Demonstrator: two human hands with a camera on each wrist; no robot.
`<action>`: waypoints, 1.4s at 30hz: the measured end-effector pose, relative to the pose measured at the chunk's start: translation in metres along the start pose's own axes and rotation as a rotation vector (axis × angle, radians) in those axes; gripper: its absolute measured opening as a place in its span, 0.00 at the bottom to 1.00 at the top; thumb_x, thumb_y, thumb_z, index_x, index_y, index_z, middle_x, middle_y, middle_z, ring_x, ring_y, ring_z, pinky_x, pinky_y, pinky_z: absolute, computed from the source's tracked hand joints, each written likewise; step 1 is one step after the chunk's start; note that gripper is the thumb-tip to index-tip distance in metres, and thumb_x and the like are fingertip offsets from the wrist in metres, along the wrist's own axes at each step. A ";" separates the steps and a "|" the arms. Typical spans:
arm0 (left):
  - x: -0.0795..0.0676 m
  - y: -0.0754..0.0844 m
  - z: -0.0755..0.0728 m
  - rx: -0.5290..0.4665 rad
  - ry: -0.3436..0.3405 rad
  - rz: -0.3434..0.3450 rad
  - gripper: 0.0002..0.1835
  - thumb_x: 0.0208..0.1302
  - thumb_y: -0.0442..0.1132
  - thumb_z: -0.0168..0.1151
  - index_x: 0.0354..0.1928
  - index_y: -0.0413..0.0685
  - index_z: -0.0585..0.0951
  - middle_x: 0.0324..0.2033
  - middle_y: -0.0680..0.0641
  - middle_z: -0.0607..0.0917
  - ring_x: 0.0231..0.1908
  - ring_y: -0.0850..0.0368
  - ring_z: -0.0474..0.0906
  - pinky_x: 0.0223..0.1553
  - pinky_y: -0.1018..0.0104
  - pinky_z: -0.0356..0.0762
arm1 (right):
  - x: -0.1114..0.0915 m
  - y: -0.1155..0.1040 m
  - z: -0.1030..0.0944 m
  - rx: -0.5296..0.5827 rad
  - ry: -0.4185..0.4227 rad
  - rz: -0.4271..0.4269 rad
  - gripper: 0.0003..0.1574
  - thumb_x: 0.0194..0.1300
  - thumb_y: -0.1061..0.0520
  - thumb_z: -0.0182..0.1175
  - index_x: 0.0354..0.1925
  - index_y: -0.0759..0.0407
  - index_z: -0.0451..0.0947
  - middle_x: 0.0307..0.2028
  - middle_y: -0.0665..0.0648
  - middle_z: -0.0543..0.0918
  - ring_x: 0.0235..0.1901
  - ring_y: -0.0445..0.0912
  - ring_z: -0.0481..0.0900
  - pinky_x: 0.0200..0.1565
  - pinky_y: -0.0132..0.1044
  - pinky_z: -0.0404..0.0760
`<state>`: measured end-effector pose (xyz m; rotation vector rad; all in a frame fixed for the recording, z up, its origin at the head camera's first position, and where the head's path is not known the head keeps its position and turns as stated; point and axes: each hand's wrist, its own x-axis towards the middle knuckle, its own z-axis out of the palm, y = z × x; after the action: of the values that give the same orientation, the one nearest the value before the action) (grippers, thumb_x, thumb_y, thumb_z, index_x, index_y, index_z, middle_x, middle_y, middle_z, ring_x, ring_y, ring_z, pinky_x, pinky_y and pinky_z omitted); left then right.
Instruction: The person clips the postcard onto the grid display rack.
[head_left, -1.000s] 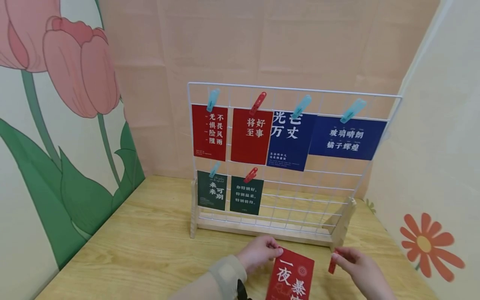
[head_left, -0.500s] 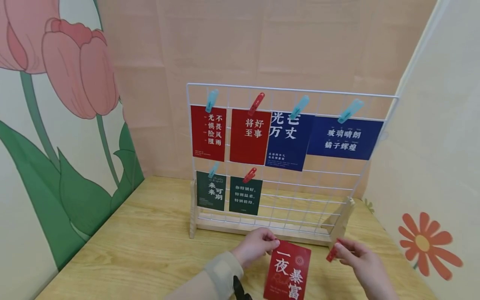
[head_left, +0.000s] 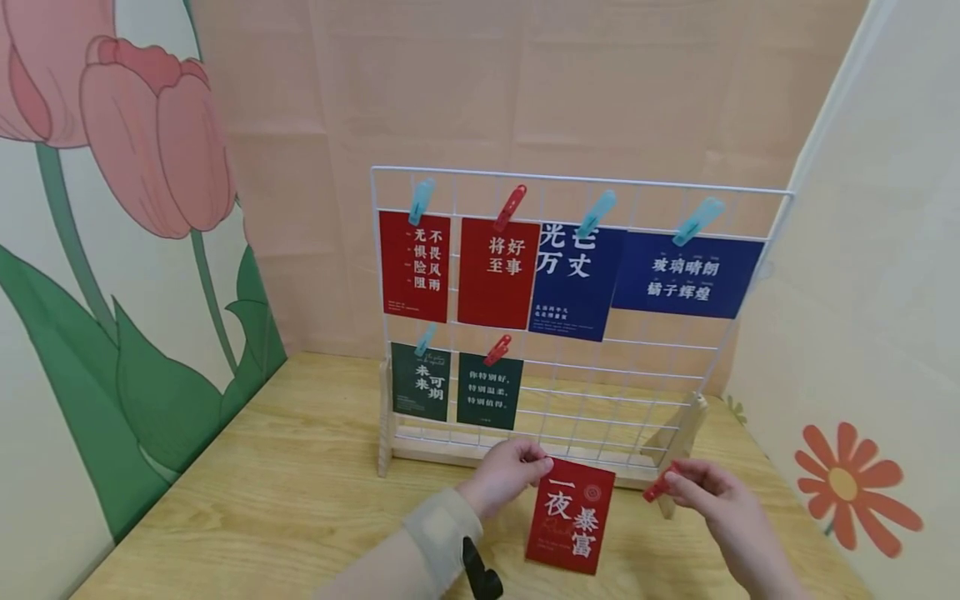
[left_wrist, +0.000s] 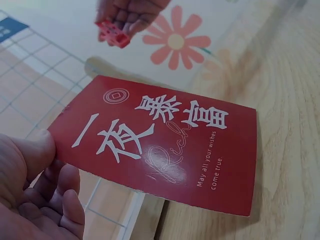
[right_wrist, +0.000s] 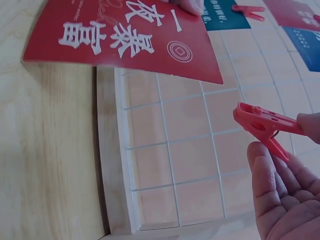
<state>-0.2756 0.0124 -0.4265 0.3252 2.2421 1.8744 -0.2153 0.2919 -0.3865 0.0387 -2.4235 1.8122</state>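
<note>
My left hand [head_left: 501,475] pinches a red card [head_left: 572,521] with white Chinese characters by its upper left corner, thumb on the front. The card is held upright above the table, in front of the rack's lower right part. In the left wrist view the words on the card [left_wrist: 165,145] show clearly. To its right, my right hand [head_left: 716,500] holds a red plastic clip [head_left: 660,485] between thumb and fingers, its nose pointing left towards the card but apart from it. Seen from the right wrist, the clip [right_wrist: 262,125] looks unclamped, with nothing in its nose.
A white wire grid rack [head_left: 592,392] stands on wooden feet on the table [head_left: 300,500]. Red cards [head_left: 498,287] and blue cards [head_left: 577,292] hang along its top by clips [head_left: 512,207]. Green cards [head_left: 491,396] hang lower left. Flower-printed walls [head_left: 847,500] flank the table.
Both hands have moved up and slightly forward towards the rack. The red card has risen with the left hand and shows whole now. The clip has turned from near vertical to slanting left.
</note>
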 end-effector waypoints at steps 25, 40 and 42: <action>0.006 0.018 -0.012 0.018 0.049 0.096 0.04 0.65 0.44 0.62 0.37 0.53 0.80 0.35 0.55 0.81 0.38 0.58 0.75 0.42 0.59 0.73 | 0.011 -0.028 0.003 -0.183 -0.043 -0.050 0.38 0.68 0.45 0.59 0.65 0.68 0.64 0.48 0.53 0.79 0.45 0.35 0.75 0.44 0.25 0.72; 0.013 0.033 -0.013 0.004 0.086 0.116 0.04 0.66 0.44 0.61 0.37 0.54 0.81 0.34 0.54 0.81 0.38 0.57 0.74 0.44 0.58 0.73 | 0.022 -0.043 0.005 -0.142 -0.029 -0.111 0.37 0.68 0.47 0.59 0.64 0.71 0.65 0.44 0.47 0.81 0.43 0.35 0.77 0.44 0.24 0.73; 0.014 0.035 -0.013 -0.008 0.099 0.107 0.04 0.66 0.44 0.62 0.37 0.54 0.81 0.35 0.54 0.81 0.39 0.57 0.74 0.45 0.58 0.73 | 0.025 -0.045 0.003 -0.137 -0.030 -0.126 0.37 0.69 0.47 0.58 0.64 0.71 0.64 0.43 0.43 0.81 0.43 0.34 0.77 0.44 0.23 0.72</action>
<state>-0.2918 0.0107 -0.3901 0.3658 2.3237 1.9932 -0.2360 0.2770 -0.3417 0.2034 -2.4973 1.6016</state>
